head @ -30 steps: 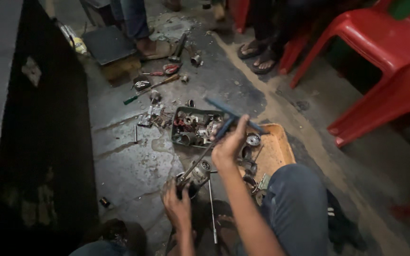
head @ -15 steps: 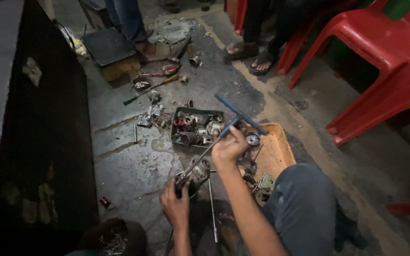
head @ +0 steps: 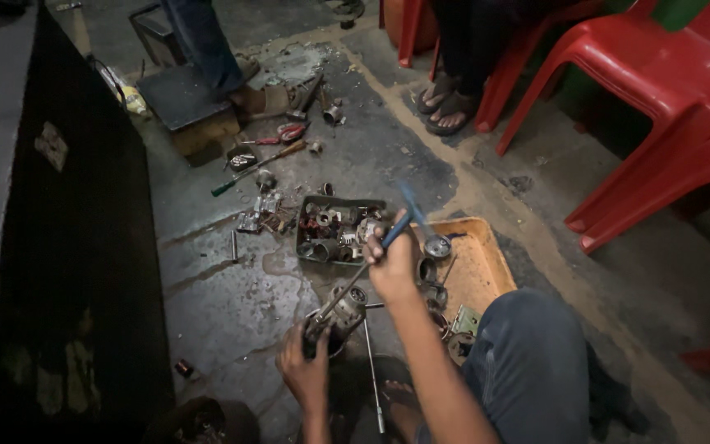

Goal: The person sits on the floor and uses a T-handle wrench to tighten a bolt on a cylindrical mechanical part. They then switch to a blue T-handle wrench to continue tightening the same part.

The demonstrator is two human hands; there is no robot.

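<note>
Both hands work on one tool in the head view. Right hand (head: pixel 392 265) is clenched around the upper shaft of a T-handle wrench (head: pixel 371 261), just under its blue cross-bar. Left hand (head: pixel 306 370) grips a small metal engine part (head: pixel 340 311) low on the wet concrete floor (head: pixel 215 288), and the wrench tip sits in this part. So the long axis of the wrench runs slanted, from the part at lower left up to the blue bar at upper right, and the right hand is higher and farther from the body than the left one. Just behind the hands lies a dark tray of small parts (head: pixel 334 230), and beside it, to the right, an orange tray (head: pixel 478 263). Farther away are a green-handled screwdriver (head: pixel 256 167) and red plastic chairs (head: pixel 659 90).
</note>
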